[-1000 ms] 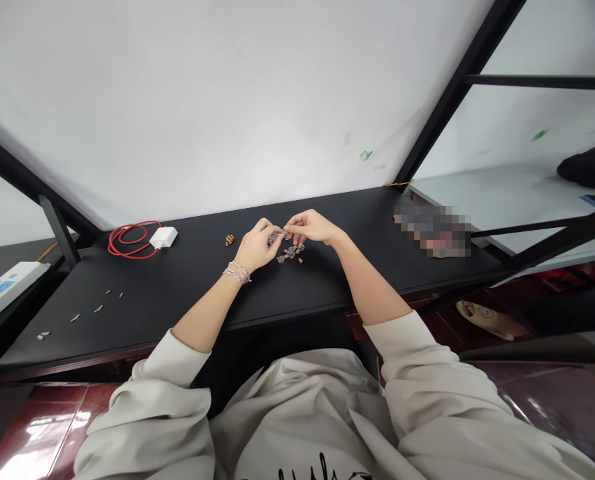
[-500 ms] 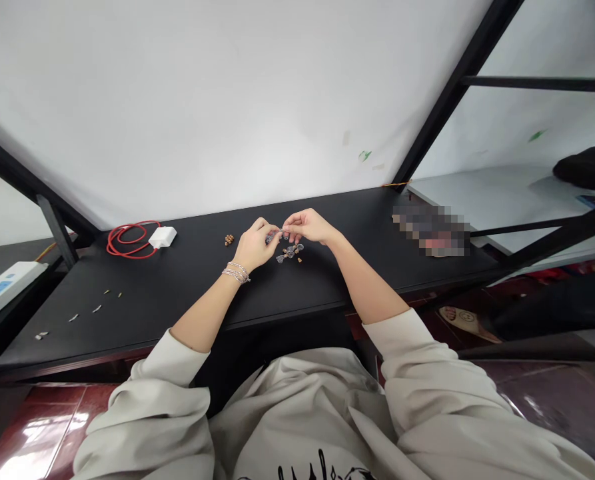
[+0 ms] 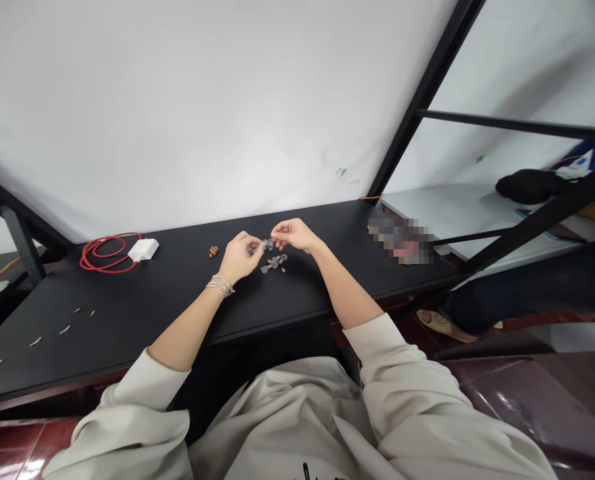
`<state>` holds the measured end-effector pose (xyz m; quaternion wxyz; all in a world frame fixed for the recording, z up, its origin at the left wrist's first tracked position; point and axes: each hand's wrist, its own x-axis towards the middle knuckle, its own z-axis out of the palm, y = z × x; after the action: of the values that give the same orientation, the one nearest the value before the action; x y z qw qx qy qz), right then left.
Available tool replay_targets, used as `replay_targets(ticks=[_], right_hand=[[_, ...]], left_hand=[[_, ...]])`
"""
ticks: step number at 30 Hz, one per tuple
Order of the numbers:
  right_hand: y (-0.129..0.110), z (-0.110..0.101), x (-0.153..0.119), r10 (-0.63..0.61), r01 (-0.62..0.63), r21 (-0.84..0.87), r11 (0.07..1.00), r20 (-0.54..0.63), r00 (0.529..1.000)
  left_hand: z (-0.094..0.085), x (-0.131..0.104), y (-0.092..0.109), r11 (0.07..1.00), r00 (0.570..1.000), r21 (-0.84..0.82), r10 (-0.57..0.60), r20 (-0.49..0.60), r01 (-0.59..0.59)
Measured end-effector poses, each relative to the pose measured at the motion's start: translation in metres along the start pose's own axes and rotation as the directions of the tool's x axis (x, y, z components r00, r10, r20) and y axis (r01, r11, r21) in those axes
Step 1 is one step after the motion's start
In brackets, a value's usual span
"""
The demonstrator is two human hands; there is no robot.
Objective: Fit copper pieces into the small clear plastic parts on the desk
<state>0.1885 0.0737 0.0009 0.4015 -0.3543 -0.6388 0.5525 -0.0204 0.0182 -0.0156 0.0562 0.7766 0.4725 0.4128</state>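
Note:
Over the black table, my left hand (image 3: 241, 257) is closed in a pinch, with a small clear glass-like piece (image 3: 264, 244) at its fingertips. My right hand (image 3: 296, 235) pinches close beside it, its thumb and forefinger at another small clear piece (image 3: 271, 244). The fingertips of both hands are nearly touching, and the exact shape of what they hold is too small to make out. Just below them lies a loose cluster of clear pieces (image 3: 275, 262) mixed with small brown cork-like bits (image 3: 284, 270). A heap of round brown bits (image 3: 214, 251) sits left of my left hand.
A white charger (image 3: 144, 250) with a coiled red cable (image 3: 103, 255) lies on the black table (image 3: 177, 313) at left. Several small scraps (image 3: 65, 329) are near the left front. A blurred-out item (image 3: 402, 241) lies at right by the black frame (image 3: 407, 120). A person's foot (image 3: 442, 323) shows below.
The view has turned right, so the table things appear farther left. My hands have drawn slightly apart at the fingertips, and clear pieces now show between them.

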Motion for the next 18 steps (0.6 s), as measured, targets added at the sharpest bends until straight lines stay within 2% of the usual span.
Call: replay_targets(ticks=[6, 13, 18], right_hand=[[0.0000, -0.0037, 0.0023, -0.009, 0.012, 0.012, 1.000, -0.177, 0.984], [0.0024, 0.0004, 0.0026, -0.003, 0.013, 0.068, 0.998, -0.141, 0.990], [-0.0002, 0.0012, 0.0020, 0.028, -0.007, 0.137, 0.990, -0.152, 0.988]], left_hand=[[-0.0013, -0.0027, 0.0018, 0.998, 0.989, -0.059, 0.033, 0.146, -0.024], [0.0018, -0.0054, 0.0057, 0.996, 0.943, -0.024, 0.086, 0.322, -0.083], [0.0013, -0.0047, 0.0024, 0.999, 0.940, 0.033, 0.019, 0.341, -0.032]])
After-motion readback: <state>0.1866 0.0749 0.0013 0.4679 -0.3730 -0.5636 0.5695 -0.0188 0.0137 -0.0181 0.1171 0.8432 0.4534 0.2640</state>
